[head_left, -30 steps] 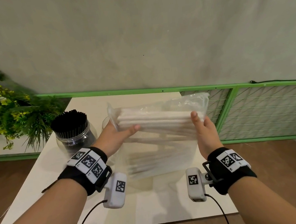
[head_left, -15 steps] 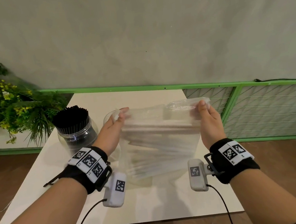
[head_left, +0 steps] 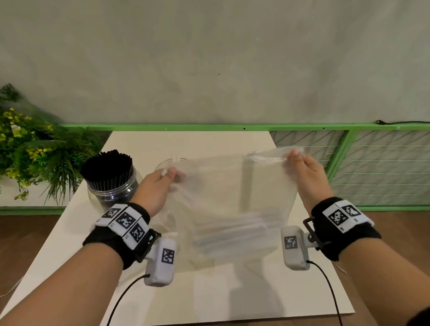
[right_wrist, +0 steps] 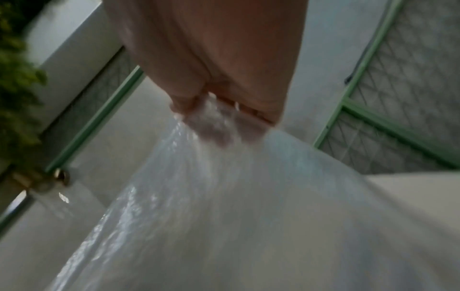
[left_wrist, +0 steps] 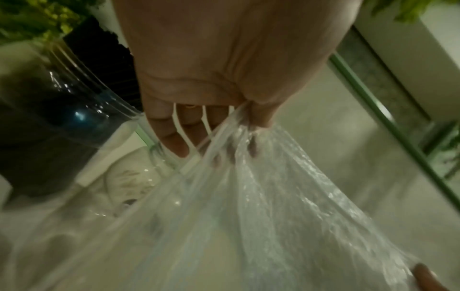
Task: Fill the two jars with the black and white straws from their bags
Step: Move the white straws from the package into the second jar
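Note:
A clear plastic bag (head_left: 238, 195) hangs upright above the white table (head_left: 217, 300). The white straws (head_left: 229, 237) lie blurred across its bottom. My left hand (head_left: 168, 174) pinches the bag's top left corner, and a thin white strip shows between its fingers (left_wrist: 179, 137). My right hand (head_left: 294, 155) pinches the top right corner, its fingertips (right_wrist: 219, 128) bunching the bag's film (right_wrist: 248, 216). A clear jar (head_left: 110, 184) packed with black straws stands left of my left hand. The second jar (left_wrist: 129, 183) sits behind the bag with only its rim (head_left: 165, 163) showing in the head view.
A leafy plant with yellow flowers (head_left: 8, 147) stands to the left of the table. A green-framed mesh fence (head_left: 381, 161) runs behind and to the right. Cables hang from both wrist cameras over the table's near edge.
Both hands moved from cradling the bag flat to pinching its top corners. The bag now hangs down and the white straws have slid to its bottom.

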A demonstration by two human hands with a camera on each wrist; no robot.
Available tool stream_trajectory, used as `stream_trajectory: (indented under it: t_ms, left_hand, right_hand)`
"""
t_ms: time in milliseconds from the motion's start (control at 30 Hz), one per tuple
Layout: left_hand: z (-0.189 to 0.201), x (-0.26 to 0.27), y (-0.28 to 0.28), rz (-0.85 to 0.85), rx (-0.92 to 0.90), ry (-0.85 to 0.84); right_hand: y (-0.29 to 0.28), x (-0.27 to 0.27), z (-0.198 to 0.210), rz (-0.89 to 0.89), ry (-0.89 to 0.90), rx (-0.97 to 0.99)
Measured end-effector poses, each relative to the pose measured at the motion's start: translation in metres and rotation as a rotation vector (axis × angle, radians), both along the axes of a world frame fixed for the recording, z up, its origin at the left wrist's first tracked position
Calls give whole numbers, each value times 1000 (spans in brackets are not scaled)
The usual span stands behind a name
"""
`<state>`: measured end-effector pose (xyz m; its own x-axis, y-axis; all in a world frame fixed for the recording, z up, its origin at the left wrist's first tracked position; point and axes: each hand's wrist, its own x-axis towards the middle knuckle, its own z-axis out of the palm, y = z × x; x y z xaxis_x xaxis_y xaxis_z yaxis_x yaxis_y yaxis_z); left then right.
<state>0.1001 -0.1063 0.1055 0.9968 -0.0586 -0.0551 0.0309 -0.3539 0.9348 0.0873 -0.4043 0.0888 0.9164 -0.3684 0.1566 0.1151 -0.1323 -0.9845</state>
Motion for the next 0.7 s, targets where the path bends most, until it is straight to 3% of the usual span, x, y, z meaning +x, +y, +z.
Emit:
stream_trajectory:
  t_ms: [67, 200, 300, 367, 467, 700]
  left_hand:
    - [-6, 2, 1, 22, 20, 14]
    - [-4, 5, 2, 122, -161, -37]
    - [-21, 7, 11, 150, 34, -15]
    - [-26, 6, 15, 146, 45, -4]
    - [-17, 6, 16, 196, -42, -108]
    - [-13, 8, 6, 78, -115, -24]
  right_hand:
    - [-1, 1, 6, 33, 64, -95]
    - [-9, -4, 23, 8, -117, -138]
    - [-13, 2, 10, 19, 69, -386]
    - [-14, 4, 7, 1, 117, -453]
    - [-15, 1, 19, -88, -70, -398]
    - [-8, 3, 10, -175, -20, -597]
